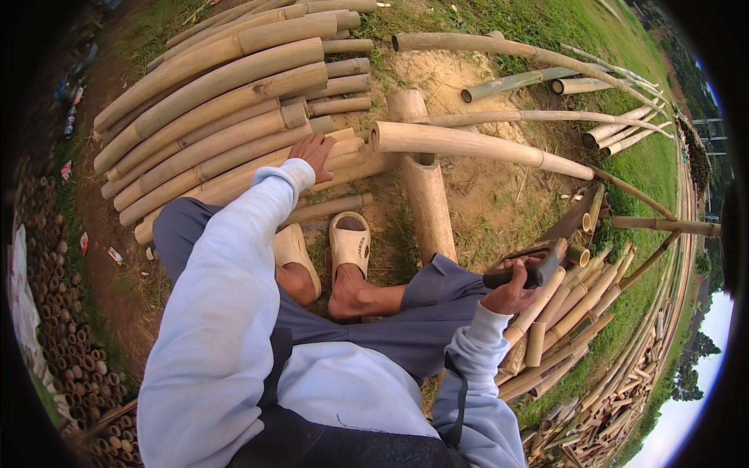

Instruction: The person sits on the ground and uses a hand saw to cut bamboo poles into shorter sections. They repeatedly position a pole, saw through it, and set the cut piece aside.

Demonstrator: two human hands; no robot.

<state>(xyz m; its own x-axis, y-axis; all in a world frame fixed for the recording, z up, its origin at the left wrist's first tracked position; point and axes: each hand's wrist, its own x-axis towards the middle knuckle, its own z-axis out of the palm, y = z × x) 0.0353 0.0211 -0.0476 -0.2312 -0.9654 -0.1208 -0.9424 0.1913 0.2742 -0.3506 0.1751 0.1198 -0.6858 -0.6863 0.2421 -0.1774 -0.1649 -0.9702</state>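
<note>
My left hand (314, 154) reaches across and rests on the cut end of a bamboo pole (250, 166) in the stack at left. Its fingers are bent over the pole; the grip underneath is hidden. Low on the right, my right hand (511, 293) is closed round the dark handle of a hand saw (572, 221), whose broad brownish blade points up and away. In front of me, a long pale bamboo pole (476, 145) lies across a thick upright-running bamboo log (428, 207), its open end toward the stack.
Short cut bamboo pieces (573, 300) are heaped beside my right knee. More poles (511, 84) lie on the grass at far right. Bamboo sticks (663, 226) cross there like a prop. My sandalled feet (350, 246) stand between stack and log. Round cut ends (78, 374) fill the left edge.
</note>
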